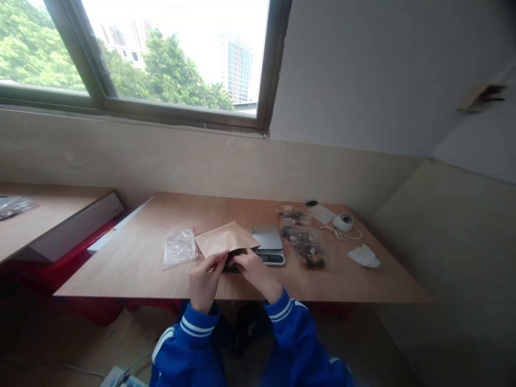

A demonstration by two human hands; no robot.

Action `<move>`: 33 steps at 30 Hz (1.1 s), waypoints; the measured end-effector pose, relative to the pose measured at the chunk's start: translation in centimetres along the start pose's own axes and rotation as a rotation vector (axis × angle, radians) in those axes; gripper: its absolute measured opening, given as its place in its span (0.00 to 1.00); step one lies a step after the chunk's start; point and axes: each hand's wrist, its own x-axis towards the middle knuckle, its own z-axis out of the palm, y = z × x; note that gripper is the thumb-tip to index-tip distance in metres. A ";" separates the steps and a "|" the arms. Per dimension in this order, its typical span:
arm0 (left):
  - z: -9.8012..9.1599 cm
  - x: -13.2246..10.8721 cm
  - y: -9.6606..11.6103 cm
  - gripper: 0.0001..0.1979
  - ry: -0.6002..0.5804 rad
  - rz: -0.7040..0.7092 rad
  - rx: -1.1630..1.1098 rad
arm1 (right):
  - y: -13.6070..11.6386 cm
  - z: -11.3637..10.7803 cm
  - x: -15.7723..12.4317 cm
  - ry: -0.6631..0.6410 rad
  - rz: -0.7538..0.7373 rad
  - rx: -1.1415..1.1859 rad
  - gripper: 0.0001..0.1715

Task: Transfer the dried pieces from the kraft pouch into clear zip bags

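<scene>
A brown paper bag [226, 239] lies on the table in front of me, its mouth toward my body. My left hand [205, 278] pinches the near edge of that mouth between thumb and fingers. At the right side of the opening is my right hand [256, 273], its fingers curled in against a dark object [231, 268]. That object is mostly covered by both hands, so I cannot tell its kind or how firmly it is gripped. Right behind the right hand stands a digital scale [268, 239] with a steel plate. A clear plastic bag [179, 248] lies left of the paper bag.
Right of the scale lie several clear bags of dark small parts [310, 255]. Farther right are a white dome camera [343, 222] with its cable and a crumpled white tissue [364, 256]. A green-handled tool [310, 203] lies at the back. Another table [56, 220] stands left.
</scene>
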 end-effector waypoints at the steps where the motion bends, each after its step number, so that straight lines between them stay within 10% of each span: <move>1: -0.1 0.1 0.0 0.11 -0.005 -0.004 -0.003 | -0.1 -0.1 -0.2 0.012 -0.008 0.031 0.21; 24: 1.9 3.1 0.2 0.12 0.014 -0.010 0.011 | 4.8 -0.2 -1.3 0.675 0.274 0.992 0.06; 33: 1.0 2.3 -0.1 0.11 0.034 -0.015 0.024 | 14.4 -1.3 -0.2 0.702 0.394 0.517 0.14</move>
